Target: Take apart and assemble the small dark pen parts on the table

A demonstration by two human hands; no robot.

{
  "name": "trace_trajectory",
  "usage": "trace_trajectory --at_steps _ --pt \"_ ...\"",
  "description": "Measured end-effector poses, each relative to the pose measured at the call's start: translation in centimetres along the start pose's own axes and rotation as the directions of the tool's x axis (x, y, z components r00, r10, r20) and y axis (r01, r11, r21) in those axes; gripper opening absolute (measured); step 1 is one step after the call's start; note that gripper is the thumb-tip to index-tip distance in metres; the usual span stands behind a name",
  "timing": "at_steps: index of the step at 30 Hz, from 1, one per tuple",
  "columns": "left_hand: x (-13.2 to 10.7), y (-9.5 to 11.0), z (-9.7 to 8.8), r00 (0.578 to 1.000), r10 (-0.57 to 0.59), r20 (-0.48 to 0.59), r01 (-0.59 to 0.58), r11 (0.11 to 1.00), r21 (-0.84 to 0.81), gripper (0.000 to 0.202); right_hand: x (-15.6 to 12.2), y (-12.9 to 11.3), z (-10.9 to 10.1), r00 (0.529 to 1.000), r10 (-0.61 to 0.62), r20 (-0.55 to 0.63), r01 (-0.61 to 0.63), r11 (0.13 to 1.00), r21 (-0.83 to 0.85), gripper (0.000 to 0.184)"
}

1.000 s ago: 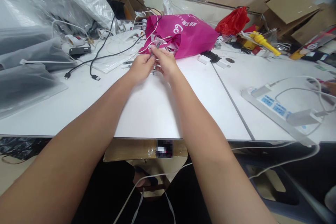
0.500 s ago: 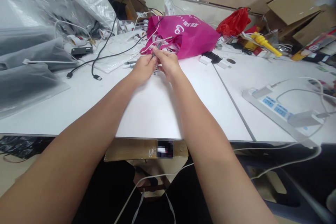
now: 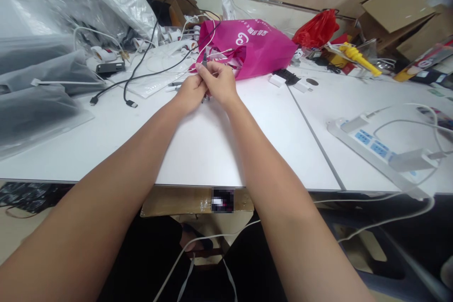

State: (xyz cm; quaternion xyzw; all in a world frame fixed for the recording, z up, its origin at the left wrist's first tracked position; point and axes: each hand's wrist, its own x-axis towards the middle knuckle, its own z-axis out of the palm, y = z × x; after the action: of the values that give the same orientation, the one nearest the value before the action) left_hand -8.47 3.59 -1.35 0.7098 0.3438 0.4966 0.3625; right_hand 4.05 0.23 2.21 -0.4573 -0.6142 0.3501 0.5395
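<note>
Both hands meet over the white table [image 3: 201,151], just in front of the pink bag [image 3: 265,49]. A slim dark grey object [image 3: 204,59] with a pointed end sticks up between the fingers; its exact kind does not show. My right hand [image 3: 220,84] is closed, thumb and fingers pinched around it. Against its side my left hand [image 3: 191,93] is closed too, its fingertips largely covered by the right hand. Small dark and reddish bits show beneath the fingers, too small to name. Slim pen-like items [image 3: 175,85] lie left of my left hand.
Black cables [image 3: 130,80] and grey plastic pouches [image 3: 42,80] lie to the left. On the right sit white adapters [image 3: 277,80], a power strip [image 3: 378,148] with plugs, a yellow tool [image 3: 359,59] and a red bag [image 3: 314,30]. Cardboard boxes [image 3: 396,12] stand behind.
Both hands have shifted slightly left. The dark object now points more upright and shows more above the fingers. The things on the table stay where they were.
</note>
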Motion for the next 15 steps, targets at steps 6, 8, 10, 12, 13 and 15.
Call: trace_trajectory --at_steps 6,8,10,12,13,15 --pt "0.0 -1.2 -0.6 1.0 0.002 -0.014 -0.001 0.999 0.04 0.035 0.0 0.2 -0.2 0.996 -0.092 -0.005 0.09 0.983 -0.161 0.053" --pt "-0.1 -1.4 -0.7 0.999 0.008 -0.031 -0.007 0.999 0.048 0.035 0.1 0.3 -0.2 0.996 -0.091 -0.015 0.089 0.987 -0.135 0.054" --pt "-0.1 -1.5 -0.8 0.999 0.015 -0.037 -0.013 0.998 0.058 0.035 0.1 0.4 -0.1 0.995 -0.1 -0.024 0.096 0.987 -0.126 0.053" --pt "-0.2 -1.7 -0.8 0.999 0.013 -0.034 -0.01 0.997 0.07 0.036 0.0 0.5 0.1 0.994 -0.103 -0.023 0.099 0.988 -0.119 0.054" --pt "-0.2 -1.7 -0.8 0.999 0.008 -0.033 -0.005 0.997 0.077 0.036 0.0 0.5 0.2 0.994 -0.103 -0.019 0.1 0.988 -0.118 0.054" --pt "-0.3 -1.4 -0.7 0.999 0.007 -0.043 -0.003 0.996 0.089 0.037 -0.1 0.5 0.3 0.993 -0.116 -0.018 0.113 0.985 -0.128 0.053"
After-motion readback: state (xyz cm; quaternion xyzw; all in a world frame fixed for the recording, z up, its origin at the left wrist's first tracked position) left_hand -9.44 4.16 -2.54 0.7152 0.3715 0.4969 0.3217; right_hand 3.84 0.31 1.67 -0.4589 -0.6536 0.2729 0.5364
